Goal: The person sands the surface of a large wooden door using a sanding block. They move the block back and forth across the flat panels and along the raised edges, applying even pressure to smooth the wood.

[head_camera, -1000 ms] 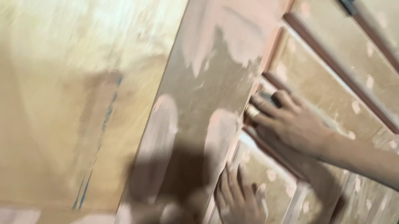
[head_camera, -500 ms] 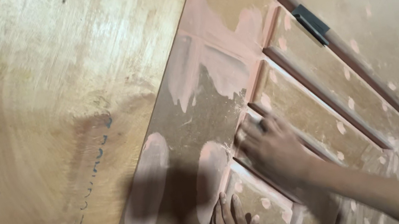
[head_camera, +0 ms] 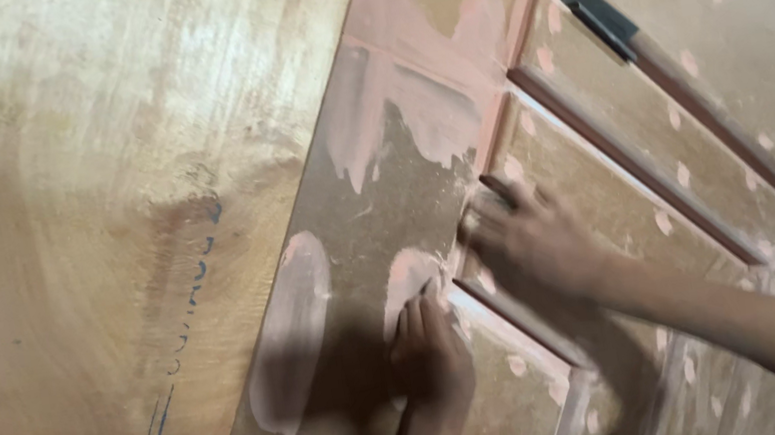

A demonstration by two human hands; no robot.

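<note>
Pressing flat against a wooden cabinet face, the left hand (head_camera: 429, 348) lies with fingers together and extended, palm down, holding nothing; its fingertips touch a pale pink filler patch (head_camera: 407, 280). The right hand (head_camera: 526, 233) comes in from the lower right on a bare forearm and curls over the edge of a recessed slat (head_camera: 606, 187). It seems to grip something small against the wood, perhaps a sanding pad, but blur hides it and what the fingers close on cannot be told.

The cabinet face (head_camera: 376, 209) is dusty brown board smeared with several pink filler patches. To its right run angled slats dotted with small pink spots, and a dark hinge-like fitting (head_camera: 602, 16) sits on the upper one. To the left, a large pale plywood sheet (head_camera: 100, 187) overlaps the board, with faint blue marks near its lower edge.

Judging from the hands, the work is smoothing filler along the slat edge. Doing it well likely means keeping the left palm planted to steady the panel, moving the right hand along the edge with light, even pressure, and not rounding off the slat's crisp corner.
</note>
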